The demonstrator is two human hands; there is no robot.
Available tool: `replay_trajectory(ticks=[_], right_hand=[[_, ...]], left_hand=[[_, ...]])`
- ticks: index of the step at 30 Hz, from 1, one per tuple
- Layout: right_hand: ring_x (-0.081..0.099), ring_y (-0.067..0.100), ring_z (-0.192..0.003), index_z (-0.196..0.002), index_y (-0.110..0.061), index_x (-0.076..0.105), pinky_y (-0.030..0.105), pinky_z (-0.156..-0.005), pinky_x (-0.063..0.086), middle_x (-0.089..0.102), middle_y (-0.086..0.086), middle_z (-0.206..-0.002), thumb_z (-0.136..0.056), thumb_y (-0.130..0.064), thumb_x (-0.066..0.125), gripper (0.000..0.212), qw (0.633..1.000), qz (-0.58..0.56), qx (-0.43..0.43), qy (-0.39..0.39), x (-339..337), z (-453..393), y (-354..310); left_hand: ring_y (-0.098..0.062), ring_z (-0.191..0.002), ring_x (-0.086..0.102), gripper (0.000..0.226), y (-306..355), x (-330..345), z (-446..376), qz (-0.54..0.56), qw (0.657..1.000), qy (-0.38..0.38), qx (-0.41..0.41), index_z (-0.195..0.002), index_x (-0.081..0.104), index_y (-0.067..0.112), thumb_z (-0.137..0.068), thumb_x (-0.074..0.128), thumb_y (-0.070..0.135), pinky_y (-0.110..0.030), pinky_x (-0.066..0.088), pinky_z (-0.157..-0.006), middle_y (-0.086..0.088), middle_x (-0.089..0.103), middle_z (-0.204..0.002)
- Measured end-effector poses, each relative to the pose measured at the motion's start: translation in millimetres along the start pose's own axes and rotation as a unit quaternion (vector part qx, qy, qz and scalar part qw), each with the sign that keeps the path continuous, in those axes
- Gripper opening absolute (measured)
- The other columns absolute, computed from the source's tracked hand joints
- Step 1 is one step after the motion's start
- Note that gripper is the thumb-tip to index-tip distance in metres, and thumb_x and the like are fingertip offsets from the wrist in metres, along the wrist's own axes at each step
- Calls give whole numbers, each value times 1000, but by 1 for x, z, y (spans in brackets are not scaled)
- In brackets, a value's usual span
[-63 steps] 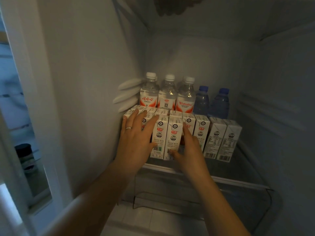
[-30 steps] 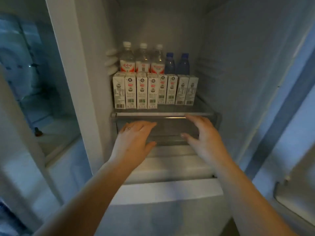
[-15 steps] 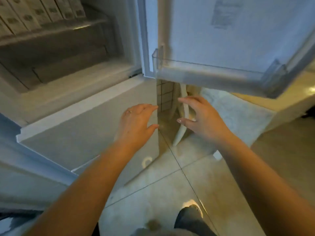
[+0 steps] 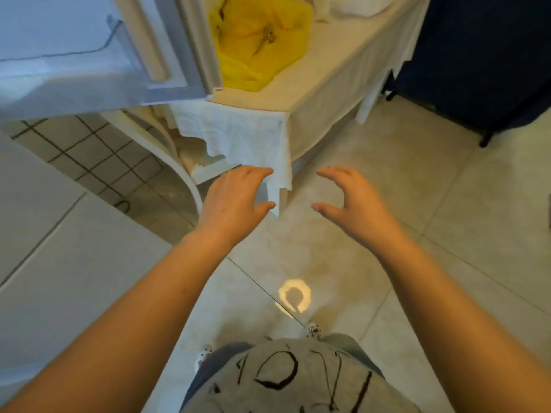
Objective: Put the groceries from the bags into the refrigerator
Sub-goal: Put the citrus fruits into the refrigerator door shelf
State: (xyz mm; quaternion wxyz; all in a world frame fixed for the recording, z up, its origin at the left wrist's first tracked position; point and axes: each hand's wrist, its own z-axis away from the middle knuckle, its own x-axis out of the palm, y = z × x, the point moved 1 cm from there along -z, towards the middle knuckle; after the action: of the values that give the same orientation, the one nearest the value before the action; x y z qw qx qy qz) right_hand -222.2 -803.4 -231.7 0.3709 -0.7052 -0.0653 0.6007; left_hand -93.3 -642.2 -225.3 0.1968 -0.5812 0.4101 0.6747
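Both hands hang in mid-air over the tiled floor [image 4: 447,189], palms down, holding nothing. At left, the left hand [image 4: 235,201] has its fingers loosely spread and slightly bent, a thin ring on one of them; to its right, with a gap between them, the right hand [image 4: 348,198] is held wide, fingers curved and thumb apart as though cupped on air.

Two seconds back these hands were pressed against the milk cartons on the refrigerator shelf; a second ago they hovered just below that shelf. Now the shelf, cartons and bottles are out of view, and the view has swung away from the cabinet and down toward the floor. Half a second ago the hands were below the door bin; now they sit lower and farther from it.

From left to right: the refrigerator's white lower front [image 4: 59,263] fills the left edge, and the open refrigerator door [image 4: 89,55] with its clear bin juts in at upper left, well above the left hand. Beyond its edge a yellow bag [image 4: 256,40] lies crumpled on the cloth-covered table [image 4: 313,93], above and ahead of both hands, well apart from them. The cloth's hanging corner ends just beyond the left fingertips. A dark blue panel [image 4: 477,55] stands at upper right.
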Motion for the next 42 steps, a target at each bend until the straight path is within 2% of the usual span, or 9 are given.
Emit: replay_trajectory(ticks=[4,8,12,20,30,34,38,40,42], right_hand=[[41,22,-127,-134,-17,48,28,-103,30,48,8,-135,-79,-27,73,61,999,-3,40,9,-42,-9,61],[42,21,-127,-134,-16,49,24,-103,28,48,9,-135,-79,-26,73,61,998,-10,59,33,-77,-33,108],[39,21,-129,-135,-19,47,30,-106,29,45,6,-138,-80,-28,71,61,996,-1,79,33,-102,-72,152],[37,13,-129,-137,-25,43,18,-98,24,42,-2,-140,-83,-33,68,60,996,5,86,37,-156,-223,227],[38,10,-126,-137,-25,43,14,-94,22,43,-4,-139,-85,-32,66,58,996,3,86,29,-233,-407,300],[39,1,-115,-135,-25,44,13,-91,26,45,-5,-136,-83,-29,68,57,998,-24,46,26,-253,-481,340],[38,-4,-107,-135,-27,45,-1,-83,25,43,-6,-136,-84,-28,68,56,999,-45,-19,-12,-281,-574,380],[38,-1,-114,-135,-26,46,10,-90,28,43,-4,-137,-84,-27,68,55,997,-53,-44,-39,-298,-621,395],[41,11,-124,-134,-23,47,16,-95,29,44,0,-137,-84,-25,68,55,994,-53,-71,-60,-314,-662,403]], left_hand=[[-25,-122,47,57,52,24,-53,16,999,-19,26,-137,45,23,-85,65,36,-41,40,-99,-4,51,-134],[-27,-122,47,58,86,39,-111,20,998,-32,51,-137,45,21,-85,65,37,-43,40,-99,-5,51,-133],[-25,-122,46,58,107,57,-178,31,997,-31,61,-136,45,21,-85,65,37,-39,40,-99,-4,51,-134],[-23,-126,43,58,115,75,-363,47,997,-21,59,-137,44,22,-85,66,36,-37,34,-102,-3,48,-137],[-19,-122,46,55,135,71,-569,62,997,-3,44,-134,47,23,-85,65,37,-29,32,-100,0,52,-133],[-18,-124,44,55,139,73,-635,54,998,21,3,-135,46,23,-86,65,37,-28,31,-101,1,50,-135],[-19,-124,44,55,148,80,-705,49,995,56,-60,-135,47,23,-85,65,38,-28,31,-102,0,50,-136],[-19,-124,45,55,156,80,-736,48,991,76,-97,-134,48,22,-84,66,37,-30,33,-101,0,52,-135],[-19,-123,45,54,163,79,-761,43,987,85,-131,-134,48,22,-85,65,37,-31,34,-101,0,52,-134]])
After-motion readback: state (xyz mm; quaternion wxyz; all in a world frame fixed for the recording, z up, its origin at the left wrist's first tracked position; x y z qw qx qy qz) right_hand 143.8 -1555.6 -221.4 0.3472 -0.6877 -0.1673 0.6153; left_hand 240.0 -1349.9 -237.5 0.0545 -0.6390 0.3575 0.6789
